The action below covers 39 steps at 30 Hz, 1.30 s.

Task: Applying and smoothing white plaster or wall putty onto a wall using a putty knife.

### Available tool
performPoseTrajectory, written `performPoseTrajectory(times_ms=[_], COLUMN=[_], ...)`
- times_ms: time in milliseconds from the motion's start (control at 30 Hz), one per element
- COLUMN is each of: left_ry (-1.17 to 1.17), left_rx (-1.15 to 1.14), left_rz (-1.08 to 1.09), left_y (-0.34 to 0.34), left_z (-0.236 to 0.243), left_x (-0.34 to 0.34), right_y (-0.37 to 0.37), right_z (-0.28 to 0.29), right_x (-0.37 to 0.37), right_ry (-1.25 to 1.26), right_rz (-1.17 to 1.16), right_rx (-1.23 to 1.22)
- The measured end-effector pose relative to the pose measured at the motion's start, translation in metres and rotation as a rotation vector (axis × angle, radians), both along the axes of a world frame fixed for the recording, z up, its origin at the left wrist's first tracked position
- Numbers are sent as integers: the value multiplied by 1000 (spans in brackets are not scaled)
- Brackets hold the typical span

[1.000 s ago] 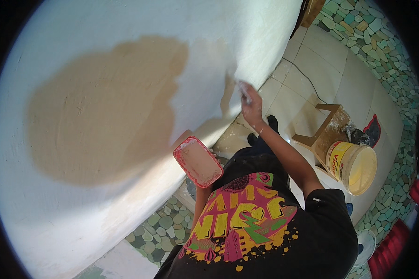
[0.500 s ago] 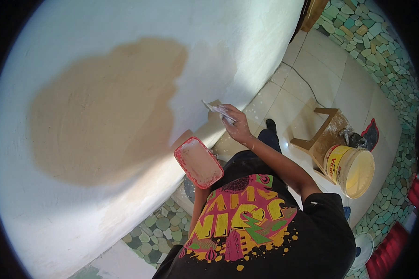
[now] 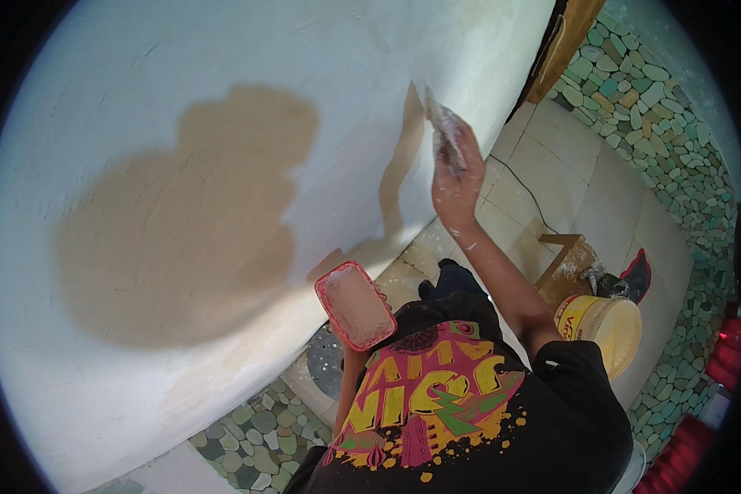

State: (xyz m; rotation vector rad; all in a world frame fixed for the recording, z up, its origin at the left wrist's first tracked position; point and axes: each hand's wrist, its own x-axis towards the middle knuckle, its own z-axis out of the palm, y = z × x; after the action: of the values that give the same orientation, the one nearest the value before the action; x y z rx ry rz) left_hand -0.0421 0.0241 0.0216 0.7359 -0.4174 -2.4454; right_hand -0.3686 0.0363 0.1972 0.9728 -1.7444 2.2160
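Two hands full: right hand [image 3: 458,183] has fingers closed on whitish-smeared flat tool [image 3: 445,126] near wall [image 3: 362,49], likely light, stiff, slick, best held at base; left hand [image 3: 382,297] curls fingers round right side of red-rimmed tub [image 3: 329,314], probably heavier, best palmed underneath.

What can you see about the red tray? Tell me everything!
The red tray is a rounded rectangle, probably plastic, with a raised rim smeared with whitish stuff. Inside is a smooth-looking, pale pinkish-beige paste. It's tilted slantwise in the picture, its open side facing the camera. The left hand, mostly hidden behind it, holds it up near the pale wall. Its underside doesn't show.
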Motion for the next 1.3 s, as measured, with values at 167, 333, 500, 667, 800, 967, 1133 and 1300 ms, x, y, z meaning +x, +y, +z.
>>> performPoseTrajectory(times_ms=[167,333,500,667,800,967,1133,1300], left_ry=[-56,320,82,-142,265,251,312,233], left_rx=[-85,25,73,-77,179,91,121,61], left_rz=[-51,-107,-74,-136,-54,-101,-144,-152], left_y=[-1,-10,0,-27,-5,-17,-18,-25], left_z=[-13,-38,14,-43,-1,-28,-36,-55], left_x=[-1,4,-26,10,-19,4,2,8], right_y=[-11,-12,-11,-7,-11,-14,-5,-20], right_z=[-5,7,8,11,20,35,35,20], right_x=[39,42,49,66,36,76,31,68], right_ry=[133,-375,33,-158,-329,29,-149,243], right_rz=[-34,62,-120,175,68,-19,-162,-252], right_rx=[127,-192,99,-92,-83,18,-6,160])
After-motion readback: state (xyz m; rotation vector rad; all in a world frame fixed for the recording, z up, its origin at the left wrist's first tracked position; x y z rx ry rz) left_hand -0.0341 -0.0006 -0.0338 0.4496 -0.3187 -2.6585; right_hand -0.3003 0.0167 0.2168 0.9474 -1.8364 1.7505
